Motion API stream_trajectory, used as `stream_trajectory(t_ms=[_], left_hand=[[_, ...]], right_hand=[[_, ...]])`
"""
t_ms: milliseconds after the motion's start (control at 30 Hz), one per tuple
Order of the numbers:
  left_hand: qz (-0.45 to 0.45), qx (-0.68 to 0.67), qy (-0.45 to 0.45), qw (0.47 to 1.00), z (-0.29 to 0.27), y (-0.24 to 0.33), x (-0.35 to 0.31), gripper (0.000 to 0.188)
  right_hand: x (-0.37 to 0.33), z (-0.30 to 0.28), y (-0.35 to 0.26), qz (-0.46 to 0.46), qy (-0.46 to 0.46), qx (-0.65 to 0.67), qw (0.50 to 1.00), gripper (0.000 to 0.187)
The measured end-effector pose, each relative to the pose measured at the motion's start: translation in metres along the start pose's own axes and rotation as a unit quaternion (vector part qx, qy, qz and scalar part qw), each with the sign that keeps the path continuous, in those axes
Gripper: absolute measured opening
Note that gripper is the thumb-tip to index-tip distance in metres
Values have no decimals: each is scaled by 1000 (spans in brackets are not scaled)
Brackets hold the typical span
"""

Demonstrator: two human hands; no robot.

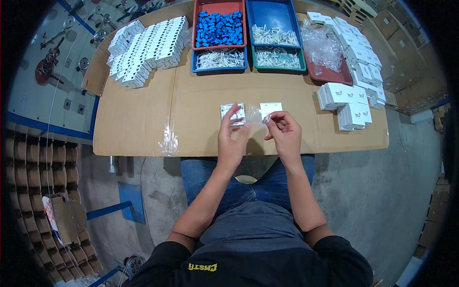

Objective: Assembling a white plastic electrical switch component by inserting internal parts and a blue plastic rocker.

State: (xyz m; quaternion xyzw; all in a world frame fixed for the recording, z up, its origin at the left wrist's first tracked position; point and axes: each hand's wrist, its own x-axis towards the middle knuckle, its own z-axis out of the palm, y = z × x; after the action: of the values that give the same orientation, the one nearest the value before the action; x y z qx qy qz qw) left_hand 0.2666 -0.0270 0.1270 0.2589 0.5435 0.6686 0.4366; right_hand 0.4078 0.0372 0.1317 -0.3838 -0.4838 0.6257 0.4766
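My right hand (288, 136) pinches a small clear plastic bag (256, 114) by its right end, above the cardboard-covered table. What the bag holds, if anything, is too small to make out. My left hand (231, 146) is open, its fingers apart and slightly blurred, close to the bag's left side. Behind its fingers lies a small square white piece (233, 109) with dark markings, partly covered by the hand. A flat white box (271, 106) rests just beyond my right fingers.
Rows of white boxes (160, 43) stand at the far left. Trays at the back hold blue pieces (219, 28) and white plugs or screws (275, 36). Clear bags (322, 45) fill a dark red tray (330, 76). More white boxes (351, 107) are stacked on the right.
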Motion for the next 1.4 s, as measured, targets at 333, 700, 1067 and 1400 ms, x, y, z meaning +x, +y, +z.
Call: stream_trajectory(t_ms=[333,700,1067,1400], left_hand=[[354,500,-124,780,-16,16,6,66],[327,437,-131,827,-17,11,4,41],[333,402,-132,843,-20,5,7,43],[360,376,-155,840,-15,-2,3,34]], right_hand=[[-5,-2,-1,39,-80,-99,991,13],[-3,-6,2,20,-73,-125,989,14],[-3,-15,-11,-35,-190,-197,961,16],[-1,-18,-9,77,-264,-92,957,35]])
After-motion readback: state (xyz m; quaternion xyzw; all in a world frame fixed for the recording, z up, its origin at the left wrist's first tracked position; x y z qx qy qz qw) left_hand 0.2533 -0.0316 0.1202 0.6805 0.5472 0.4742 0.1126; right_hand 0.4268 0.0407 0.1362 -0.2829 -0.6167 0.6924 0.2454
